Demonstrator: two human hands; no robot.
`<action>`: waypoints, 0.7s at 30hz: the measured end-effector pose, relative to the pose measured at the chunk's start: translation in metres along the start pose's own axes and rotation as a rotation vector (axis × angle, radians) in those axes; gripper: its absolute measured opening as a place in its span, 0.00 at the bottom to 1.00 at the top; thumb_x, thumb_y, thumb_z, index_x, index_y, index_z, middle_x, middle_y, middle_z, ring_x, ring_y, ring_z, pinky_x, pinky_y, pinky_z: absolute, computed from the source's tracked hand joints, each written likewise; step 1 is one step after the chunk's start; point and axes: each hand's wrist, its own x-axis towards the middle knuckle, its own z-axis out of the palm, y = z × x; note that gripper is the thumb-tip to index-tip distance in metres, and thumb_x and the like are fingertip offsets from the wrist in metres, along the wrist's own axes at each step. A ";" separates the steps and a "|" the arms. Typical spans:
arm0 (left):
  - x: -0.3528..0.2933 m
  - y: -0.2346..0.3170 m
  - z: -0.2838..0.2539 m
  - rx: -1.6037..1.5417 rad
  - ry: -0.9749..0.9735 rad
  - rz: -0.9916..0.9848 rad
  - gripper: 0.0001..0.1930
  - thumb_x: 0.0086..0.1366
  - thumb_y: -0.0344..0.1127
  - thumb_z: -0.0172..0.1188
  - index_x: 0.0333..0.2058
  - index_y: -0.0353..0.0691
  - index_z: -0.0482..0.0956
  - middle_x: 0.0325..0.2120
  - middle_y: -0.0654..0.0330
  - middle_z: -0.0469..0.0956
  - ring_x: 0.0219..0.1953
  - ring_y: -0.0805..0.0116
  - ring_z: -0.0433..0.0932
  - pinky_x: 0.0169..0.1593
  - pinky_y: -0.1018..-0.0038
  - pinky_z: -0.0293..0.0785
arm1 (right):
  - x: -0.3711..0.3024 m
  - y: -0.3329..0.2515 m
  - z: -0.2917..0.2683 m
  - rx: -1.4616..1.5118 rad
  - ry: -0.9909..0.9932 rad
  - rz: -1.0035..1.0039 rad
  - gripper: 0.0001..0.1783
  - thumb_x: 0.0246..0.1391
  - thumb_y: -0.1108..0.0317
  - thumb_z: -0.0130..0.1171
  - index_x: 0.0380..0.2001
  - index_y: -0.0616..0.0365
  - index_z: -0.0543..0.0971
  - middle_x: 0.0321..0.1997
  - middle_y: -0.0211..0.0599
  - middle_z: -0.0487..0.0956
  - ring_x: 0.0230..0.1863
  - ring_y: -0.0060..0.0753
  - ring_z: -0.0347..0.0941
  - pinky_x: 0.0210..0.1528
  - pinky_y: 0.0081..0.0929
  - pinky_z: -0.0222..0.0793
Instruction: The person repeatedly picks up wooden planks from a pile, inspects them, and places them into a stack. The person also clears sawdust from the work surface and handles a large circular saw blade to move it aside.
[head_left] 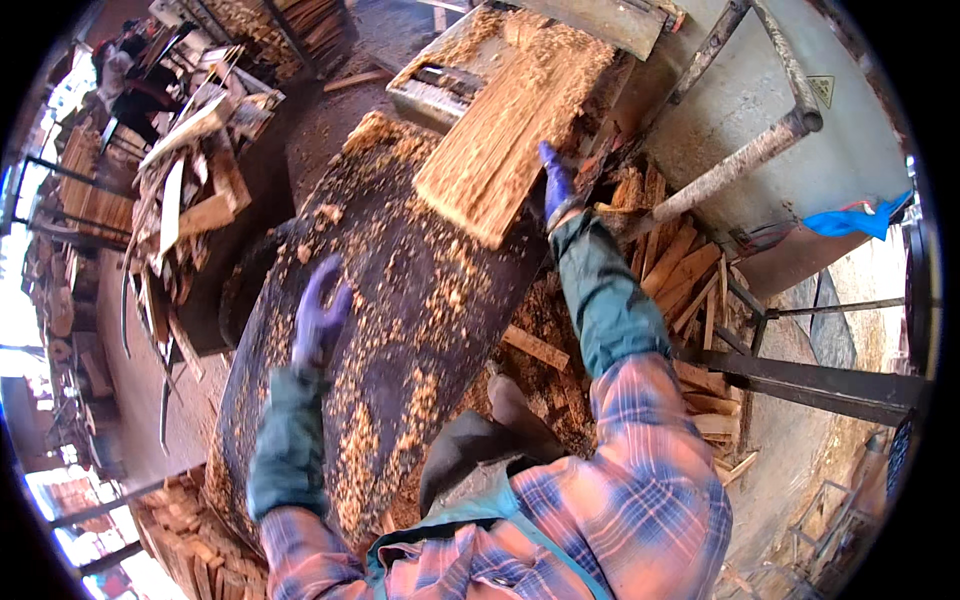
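A wide wooden slab (510, 130), strewn with sawdust, slants from the machine bed over a dark, shaving-covered table. My right hand (557, 183), in a purple glove, is beside the slab's right edge with its fingers stretched forward. Whether it touches the edge I cannot tell. My left hand (322, 312), gloved in purple too, hovers over the dark table (400, 265), left of the slab and apart from it. Its thumb and fingers are spread, with nothing in them. Green sleeve covers wrap both forearms.
Behind the slab stands the pale machine bed (425, 95). A rusty pipe frame (735, 165) juts out on the right, above stacked wood pieces (685, 265). Scrap wood (200, 180) is heaped at the left. More cut pieces (190, 540) lie lower left. A person (140, 95) is far off at the upper left.
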 end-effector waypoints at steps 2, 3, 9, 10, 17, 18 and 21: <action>0.116 0.010 0.034 -0.224 -0.242 -0.147 0.37 0.63 0.43 0.62 0.65 0.37 0.54 0.55 0.49 0.70 0.58 0.59 0.68 0.61 0.68 0.64 | -0.009 0.008 0.019 0.127 -0.112 0.074 0.37 0.58 0.40 0.51 0.65 0.46 0.62 0.69 0.32 0.60 0.68 0.35 0.54 0.66 0.38 0.53; 0.167 0.020 0.052 -0.260 -0.393 -0.211 0.41 0.61 0.51 0.62 0.65 0.39 0.53 0.55 0.48 0.69 0.59 0.58 0.67 0.61 0.66 0.64 | -0.016 0.001 0.023 0.201 -0.081 0.157 0.35 0.59 0.41 0.52 0.63 0.48 0.66 0.67 0.32 0.64 0.67 0.35 0.57 0.66 0.39 0.56; 0.212 0.056 0.169 -0.767 -0.675 -0.553 0.33 0.58 0.48 0.64 0.58 0.36 0.67 0.49 0.54 0.76 0.49 0.62 0.76 0.54 0.65 0.71 | 0.003 0.030 -0.029 0.535 -0.158 0.249 0.25 0.56 0.48 0.59 0.54 0.46 0.73 0.55 0.30 0.75 0.55 0.33 0.70 0.53 0.45 0.72; 0.204 0.045 0.160 -0.746 -0.669 -0.613 0.32 0.58 0.48 0.64 0.57 0.36 0.68 0.49 0.54 0.76 0.49 0.61 0.77 0.54 0.64 0.72 | -0.010 0.019 -0.018 0.450 -0.209 0.289 0.30 0.52 0.43 0.62 0.56 0.41 0.72 0.54 0.25 0.73 0.55 0.28 0.69 0.48 0.40 0.72; 0.044 0.015 0.069 -0.841 -0.423 -0.976 0.31 0.59 0.51 0.61 0.54 0.33 0.71 0.46 0.49 0.79 0.43 0.56 0.80 0.52 0.62 0.75 | -0.135 0.030 0.028 0.150 -0.393 0.435 0.28 0.55 0.48 0.61 0.55 0.49 0.73 0.50 0.28 0.78 0.48 0.27 0.76 0.46 0.37 0.77; 0.013 0.006 0.048 -0.855 -0.366 -1.006 0.31 0.60 0.51 0.61 0.54 0.32 0.71 0.46 0.49 0.79 0.43 0.56 0.80 0.52 0.62 0.75 | -0.155 0.042 0.040 0.098 -0.433 0.437 0.27 0.55 0.49 0.61 0.54 0.49 0.73 0.50 0.29 0.78 0.48 0.26 0.75 0.46 0.37 0.76; -0.100 -0.010 -0.006 -0.894 -0.160 -1.052 0.30 0.61 0.50 0.61 0.54 0.32 0.71 0.47 0.50 0.78 0.44 0.57 0.80 0.52 0.62 0.75 | -0.237 0.052 0.090 -0.233 -0.484 0.562 0.27 0.53 0.50 0.64 0.50 0.57 0.77 0.48 0.32 0.79 0.47 0.26 0.74 0.49 0.26 0.69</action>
